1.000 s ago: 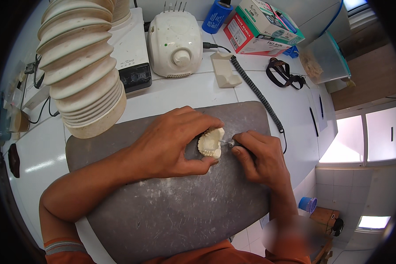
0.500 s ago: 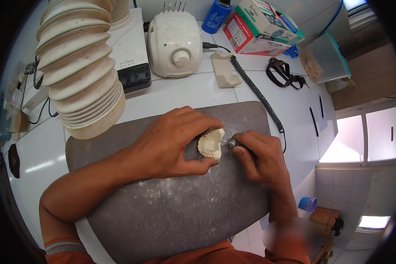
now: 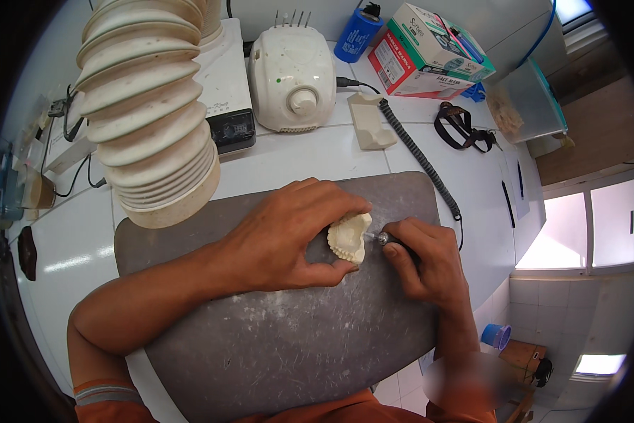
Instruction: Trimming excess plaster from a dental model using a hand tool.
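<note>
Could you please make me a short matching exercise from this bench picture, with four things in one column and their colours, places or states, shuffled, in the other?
Things:
1. Teeth model
2. Hand tool
3. Black-topped container
4. Cord

Descriptions:
A. dark and coiled
B. in the person's right grip
C. blue, beside the stacked boxes
D. in the person's left grip

Pairs: 1-D, 2-B, 3-C, 4-A
</note>
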Motion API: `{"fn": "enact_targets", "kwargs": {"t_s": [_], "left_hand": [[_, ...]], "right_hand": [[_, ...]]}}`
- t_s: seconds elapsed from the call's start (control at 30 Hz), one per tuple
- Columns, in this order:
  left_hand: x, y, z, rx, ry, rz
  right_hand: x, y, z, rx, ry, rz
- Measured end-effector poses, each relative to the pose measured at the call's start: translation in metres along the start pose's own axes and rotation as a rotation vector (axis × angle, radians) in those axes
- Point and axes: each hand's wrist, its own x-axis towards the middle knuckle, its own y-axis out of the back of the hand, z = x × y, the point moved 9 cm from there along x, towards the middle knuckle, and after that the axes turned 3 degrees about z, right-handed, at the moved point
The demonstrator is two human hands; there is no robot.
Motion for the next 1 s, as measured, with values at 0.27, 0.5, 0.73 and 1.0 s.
{"fn": "enact_targets", "kwargs": {"t_s": [0.27,0.5,0.73,1.0], "left_hand": [[-0.0028,-0.0018,-0.0027,-0.032,0.04,-0.031],[-0.0029,-0.0028,-0.0034,-0.046,0.058,-0.059],[-0.0024,-0.0014,-0.0042,-0.071,0.102,-0.034],[-0.0022,-0.0007,-0.0048,-0.028,0.074,-0.026]], "right_hand": [[0.0012,0.0002,0.0,0.035,-0.006,0.008],[0.0031,-0.001,-0.0023,-0.017,0.013,0.003],[0.0019,-0.0009,-0.0005,-0.015,0.011,0.014],[0.0029,-0.0001,-0.0007,-0.006,0.015,0.027]]}}
